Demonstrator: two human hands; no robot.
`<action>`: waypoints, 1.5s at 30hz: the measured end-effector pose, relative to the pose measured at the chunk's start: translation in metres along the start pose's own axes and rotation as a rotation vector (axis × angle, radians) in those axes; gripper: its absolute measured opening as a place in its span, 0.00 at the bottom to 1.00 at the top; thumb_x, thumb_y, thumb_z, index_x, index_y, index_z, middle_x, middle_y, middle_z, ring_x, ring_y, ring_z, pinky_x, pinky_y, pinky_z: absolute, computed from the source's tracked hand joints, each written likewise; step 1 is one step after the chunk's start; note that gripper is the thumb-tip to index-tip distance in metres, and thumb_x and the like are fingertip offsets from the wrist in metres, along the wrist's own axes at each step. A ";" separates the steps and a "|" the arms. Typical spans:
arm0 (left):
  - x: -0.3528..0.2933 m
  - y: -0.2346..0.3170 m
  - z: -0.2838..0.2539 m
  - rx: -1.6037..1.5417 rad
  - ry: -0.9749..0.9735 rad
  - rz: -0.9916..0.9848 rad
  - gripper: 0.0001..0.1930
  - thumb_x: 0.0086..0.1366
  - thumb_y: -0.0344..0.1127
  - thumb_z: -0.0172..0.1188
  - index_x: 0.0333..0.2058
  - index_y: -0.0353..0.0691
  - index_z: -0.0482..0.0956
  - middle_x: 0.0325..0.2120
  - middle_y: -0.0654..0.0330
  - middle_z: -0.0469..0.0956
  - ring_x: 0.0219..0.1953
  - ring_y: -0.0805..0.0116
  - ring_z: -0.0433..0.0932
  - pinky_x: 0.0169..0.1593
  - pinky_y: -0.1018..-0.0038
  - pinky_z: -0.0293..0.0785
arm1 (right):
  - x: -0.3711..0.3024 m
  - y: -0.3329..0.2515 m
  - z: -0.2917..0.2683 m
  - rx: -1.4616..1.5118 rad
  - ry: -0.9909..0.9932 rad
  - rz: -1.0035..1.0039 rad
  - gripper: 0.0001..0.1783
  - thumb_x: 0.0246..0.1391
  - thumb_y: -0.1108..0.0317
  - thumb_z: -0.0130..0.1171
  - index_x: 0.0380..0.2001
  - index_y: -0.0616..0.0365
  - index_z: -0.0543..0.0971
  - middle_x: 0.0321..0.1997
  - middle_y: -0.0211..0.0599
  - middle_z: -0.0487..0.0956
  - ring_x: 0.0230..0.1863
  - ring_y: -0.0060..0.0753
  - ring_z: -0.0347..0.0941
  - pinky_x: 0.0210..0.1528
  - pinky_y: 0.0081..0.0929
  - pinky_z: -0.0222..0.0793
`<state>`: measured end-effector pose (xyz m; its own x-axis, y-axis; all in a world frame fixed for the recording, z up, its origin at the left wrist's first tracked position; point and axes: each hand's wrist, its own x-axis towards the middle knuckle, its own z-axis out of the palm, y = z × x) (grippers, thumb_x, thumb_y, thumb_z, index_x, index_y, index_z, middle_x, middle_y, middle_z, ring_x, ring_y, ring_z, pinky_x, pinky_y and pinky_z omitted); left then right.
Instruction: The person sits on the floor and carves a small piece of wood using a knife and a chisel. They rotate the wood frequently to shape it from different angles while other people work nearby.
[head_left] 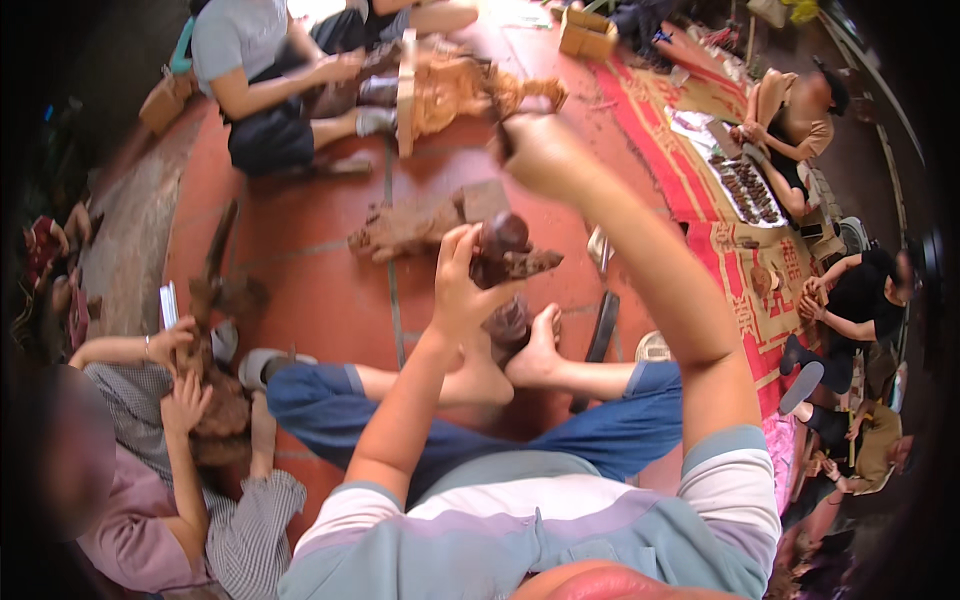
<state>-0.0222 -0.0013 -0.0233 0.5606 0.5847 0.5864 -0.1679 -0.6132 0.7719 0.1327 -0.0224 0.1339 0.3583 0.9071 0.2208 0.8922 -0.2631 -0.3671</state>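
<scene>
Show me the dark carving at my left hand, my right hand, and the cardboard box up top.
Dark carving [504, 235]: head view, on its rounded part.
Right hand [544, 157]: head view, on its middle.
Cardboard box [588, 38]: head view, on its side.

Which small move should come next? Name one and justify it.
Probably lower the raised right hand toward the dark brown wooden carving: the left hand grips it near the bare feet, while the right, blurred, is apart from it, farther out.
</scene>
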 end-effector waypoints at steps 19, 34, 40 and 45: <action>0.036 0.009 -0.019 -0.620 -0.287 -0.346 0.23 0.61 0.44 0.60 0.49 0.36 0.70 0.41 0.62 0.73 0.45 0.75 0.70 0.51 0.78 0.65 | -0.210 0.111 0.092 1.299 0.190 0.785 0.12 0.54 0.70 0.60 0.39 0.57 0.69 0.30 0.31 0.77 0.26 0.18 0.75 0.29 0.19 0.77; -0.045 -0.012 -0.013 -0.189 -0.057 -0.396 0.26 0.64 0.33 0.51 0.60 0.33 0.60 0.55 0.49 0.64 0.51 0.62 0.70 0.54 0.70 0.65 | -0.253 0.117 0.129 1.362 0.248 0.836 0.10 0.56 0.76 0.53 0.43 0.64 0.75 0.36 0.35 0.77 0.35 0.24 0.77 0.41 0.23 0.79; -0.114 -0.016 0.004 0.191 -0.118 -0.261 0.37 0.60 0.34 0.54 0.65 0.37 0.47 0.57 0.43 0.60 0.56 0.44 0.63 0.58 0.59 0.60 | -0.257 0.107 0.130 1.412 0.220 0.827 0.09 0.58 0.73 0.52 0.41 0.64 0.75 0.39 0.37 0.77 0.38 0.27 0.77 0.45 0.24 0.77; -0.158 -0.022 -0.005 0.246 -0.579 -0.415 0.27 0.56 0.34 0.58 0.56 0.39 0.68 0.56 0.42 0.63 0.57 0.46 0.64 0.59 0.60 0.61 | -0.259 0.102 0.129 1.547 0.161 0.761 0.07 0.57 0.73 0.52 0.38 0.64 0.73 0.40 0.41 0.77 0.41 0.32 0.77 0.47 0.29 0.76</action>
<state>-0.1109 -0.0779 -0.1319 0.8866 0.4623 -0.0155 0.2974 -0.5441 0.7846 0.0952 -0.2415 -0.0772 0.6475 0.6750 -0.3539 -0.5103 0.0390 -0.8591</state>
